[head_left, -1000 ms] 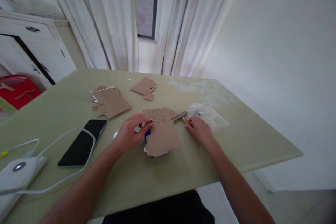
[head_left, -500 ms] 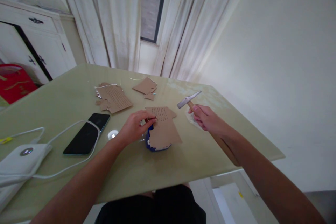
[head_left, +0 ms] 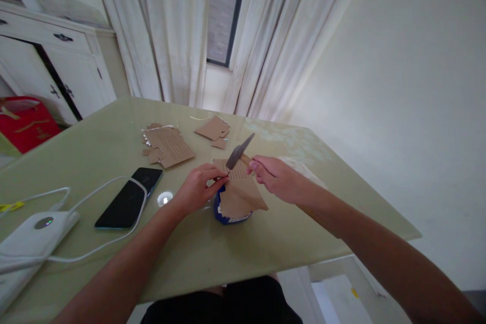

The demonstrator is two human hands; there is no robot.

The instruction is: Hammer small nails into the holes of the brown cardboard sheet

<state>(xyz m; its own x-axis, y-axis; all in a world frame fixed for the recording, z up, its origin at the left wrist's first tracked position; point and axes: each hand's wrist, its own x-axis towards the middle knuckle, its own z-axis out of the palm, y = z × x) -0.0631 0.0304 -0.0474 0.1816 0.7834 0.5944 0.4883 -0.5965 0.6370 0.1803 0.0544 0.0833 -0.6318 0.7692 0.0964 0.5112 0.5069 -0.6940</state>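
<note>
My right hand (head_left: 277,178) is wrapped round the wooden handle of a hammer (head_left: 237,156). The steel head hangs just over a piece of brown cardboard (head_left: 243,195) with rows of small holes. At the cardboard's left edge, the fingertips of my left hand (head_left: 195,187) pinch a small dark nail (head_left: 228,174), close under the hammer head. Most of the nail is hidden by the fingers. Beneath the cardboard sits a blue object (head_left: 224,220), largely covered, with its lower rim showing.
Another holed cardboard piece (head_left: 170,147) and a cardboard scrap (head_left: 212,127) lie farther back. To the left are a phone (head_left: 129,200), a white power strip (head_left: 41,233) and a looping white cable (head_left: 99,249). Clear plastic (head_left: 299,166) lies behind my right hand.
My right hand has brought the hammer left and in over the cardboard, its head now close to my left fingertips. My left hand keeps its pinch at the cardboard's edge. The view has shifted slightly.
</note>
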